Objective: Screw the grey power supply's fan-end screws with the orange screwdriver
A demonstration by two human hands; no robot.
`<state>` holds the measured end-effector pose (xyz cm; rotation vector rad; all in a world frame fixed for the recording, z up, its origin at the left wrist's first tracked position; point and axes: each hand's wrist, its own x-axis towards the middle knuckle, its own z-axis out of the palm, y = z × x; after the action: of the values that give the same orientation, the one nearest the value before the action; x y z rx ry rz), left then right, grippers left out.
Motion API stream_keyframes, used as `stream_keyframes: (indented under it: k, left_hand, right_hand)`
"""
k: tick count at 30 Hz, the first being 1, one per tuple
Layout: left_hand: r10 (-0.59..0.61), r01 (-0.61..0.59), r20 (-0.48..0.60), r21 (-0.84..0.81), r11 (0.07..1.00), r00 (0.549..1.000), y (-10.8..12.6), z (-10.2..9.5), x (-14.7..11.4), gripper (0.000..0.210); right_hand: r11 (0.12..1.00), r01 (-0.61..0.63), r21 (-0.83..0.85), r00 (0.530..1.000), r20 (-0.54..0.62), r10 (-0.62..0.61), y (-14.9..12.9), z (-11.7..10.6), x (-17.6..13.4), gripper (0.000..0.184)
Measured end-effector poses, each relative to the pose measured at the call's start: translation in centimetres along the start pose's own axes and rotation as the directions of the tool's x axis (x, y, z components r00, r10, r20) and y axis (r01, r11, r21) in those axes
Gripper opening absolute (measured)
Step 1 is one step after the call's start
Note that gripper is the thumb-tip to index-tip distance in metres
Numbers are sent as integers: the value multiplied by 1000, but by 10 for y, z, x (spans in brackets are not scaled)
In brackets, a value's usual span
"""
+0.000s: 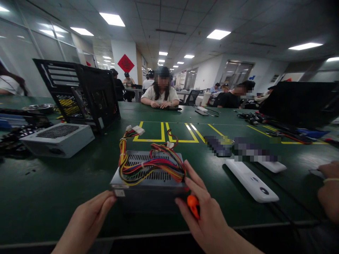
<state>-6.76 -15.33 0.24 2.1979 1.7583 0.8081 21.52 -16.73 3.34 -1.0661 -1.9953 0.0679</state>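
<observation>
A grey computer power supply (148, 201) sits at the front of the green table, with slotted vents on top. Its bundle of coloured cables (156, 165) lies coiled over the vents, and white connectors (138, 130) stick out at the back left. My left hand (91, 215) grips the near left corner, fingers closed. On the right end, my right hand (205, 203) holds the unit between thumb and fingers. An orange handle (193, 205) is tucked within that hand; the rest of this tool is hidden.
A second power supply (71, 141) and an open black computer case (87, 95) stand to the left. White elongated devices (250, 180) with cords lie to the right, near another person's hand (331, 183). Across the table sits a person (160, 93); a dark monitor (299, 106) stands far right.
</observation>
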Motion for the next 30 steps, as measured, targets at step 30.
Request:
stream_keyframes:
  k: [30]
  left_hand:
    - [-121, 73, 153, 290, 954, 981, 20, 30, 219, 49]
  right_hand:
    - [827, -549, 124, 836, 87, 542, 148, 56, 139, 33]
